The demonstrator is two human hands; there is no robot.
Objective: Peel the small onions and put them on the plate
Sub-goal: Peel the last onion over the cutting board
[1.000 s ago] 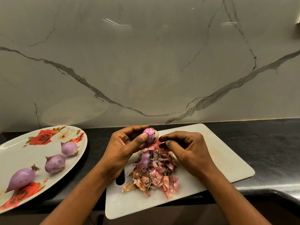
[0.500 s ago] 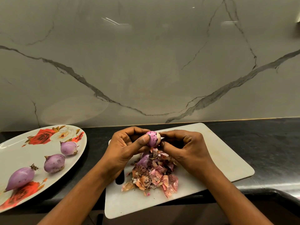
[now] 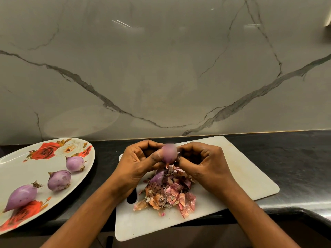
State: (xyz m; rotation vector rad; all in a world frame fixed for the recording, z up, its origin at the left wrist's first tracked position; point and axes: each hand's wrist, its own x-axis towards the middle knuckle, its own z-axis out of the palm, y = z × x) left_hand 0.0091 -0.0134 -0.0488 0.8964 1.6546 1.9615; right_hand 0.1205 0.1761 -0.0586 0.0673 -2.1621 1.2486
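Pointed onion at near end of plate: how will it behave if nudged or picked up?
Likely rolls: the pointed onion is rounded and tapered, lying on its side on the smooth plate. Probably slippery: its peeled surface looks glossy.

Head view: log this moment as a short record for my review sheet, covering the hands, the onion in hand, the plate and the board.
left hand: grips the held onion between thumb and fingers, above the board
right hand: fingertips pinch at that onion's right end
held onion: purple, motion-blurred, scrap of orange skin at its underside
plate: three peeled onions, apart from each other
cutting board: white, on the dark counter
peel pile: on the board below the hands; another purple onion at its far edge
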